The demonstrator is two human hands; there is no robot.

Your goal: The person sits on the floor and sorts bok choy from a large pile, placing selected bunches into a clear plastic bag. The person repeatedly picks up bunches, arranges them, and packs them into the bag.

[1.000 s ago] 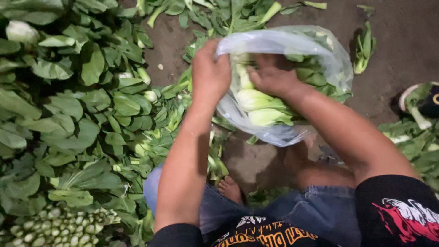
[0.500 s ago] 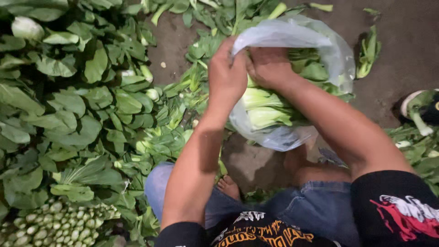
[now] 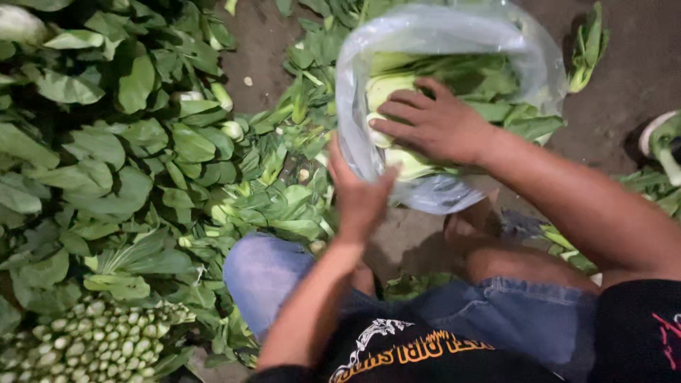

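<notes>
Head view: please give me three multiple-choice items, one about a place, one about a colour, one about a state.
1. Where is the right hand?
A. inside the clear plastic bag, on the greens
B. on the knee
C. on the pile at the left

2. What colour are the shorts?
A. red
B. blue
C. white

3. How is the left hand?
A. closed in a fist
B. holding a knife
C. open, flat at the side of the bag

Key: 1 A, its fingers lie on the pale stems in the bag; 2 B, blue denim covers the legs; 3 C, its fingers are stretched out.
</notes>
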